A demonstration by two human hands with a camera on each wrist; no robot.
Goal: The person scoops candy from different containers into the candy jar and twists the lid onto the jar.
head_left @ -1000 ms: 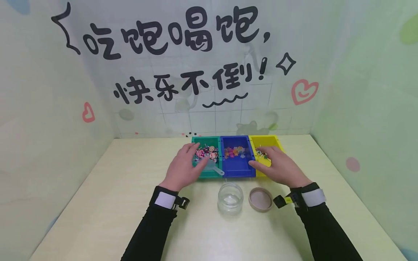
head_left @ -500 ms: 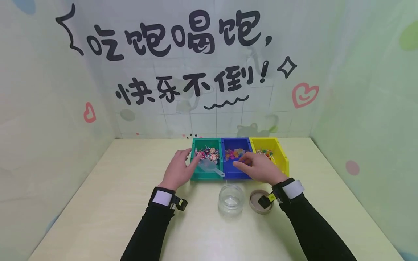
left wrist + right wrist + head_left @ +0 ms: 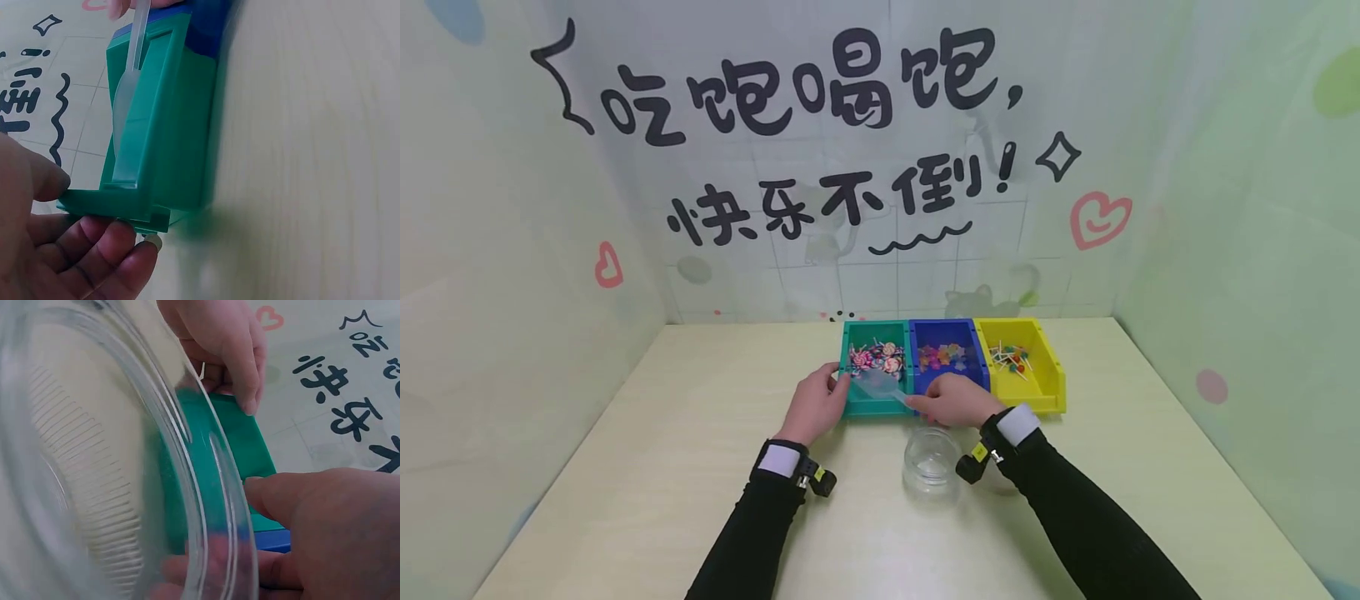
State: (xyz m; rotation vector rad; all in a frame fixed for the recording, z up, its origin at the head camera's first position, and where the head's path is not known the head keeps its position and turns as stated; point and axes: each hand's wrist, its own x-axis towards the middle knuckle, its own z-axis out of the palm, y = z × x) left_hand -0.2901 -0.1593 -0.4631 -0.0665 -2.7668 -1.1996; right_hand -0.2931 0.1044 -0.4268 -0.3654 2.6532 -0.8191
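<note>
My left hand (image 3: 815, 406) grips the left wall of the green bin (image 3: 181, 125), thumb on the rim and fingers beneath in the left wrist view. Candy-like swirled pieces (image 3: 880, 357) lie in that bin. Across its front rests a clear plastic scoop (image 3: 880, 385). My right hand (image 3: 961, 400) pinches the end of the scoop's handle (image 3: 139, 37), in front of the blue bin (image 3: 947, 331). Just below that hand stands a lidless clear jar (image 3: 931, 462), which fills much of the right wrist view and hides some right fingers there.
A yellow bin (image 3: 1037, 379) with small stick-like pieces (image 3: 1011, 358) adjoins the blue bin, which holds translucent colourful pieces (image 3: 942, 357). The jar's round lid (image 3: 1000, 479) lies mostly hidden behind my right wrist. A printed backdrop (image 3: 850, 283) stands behind the table (image 3: 700, 467).
My right hand has moved left from the yellow bin, past the blue one, to the scoop's handle. My left hand has lowered slightly and taken hold of the green bin's side.
</note>
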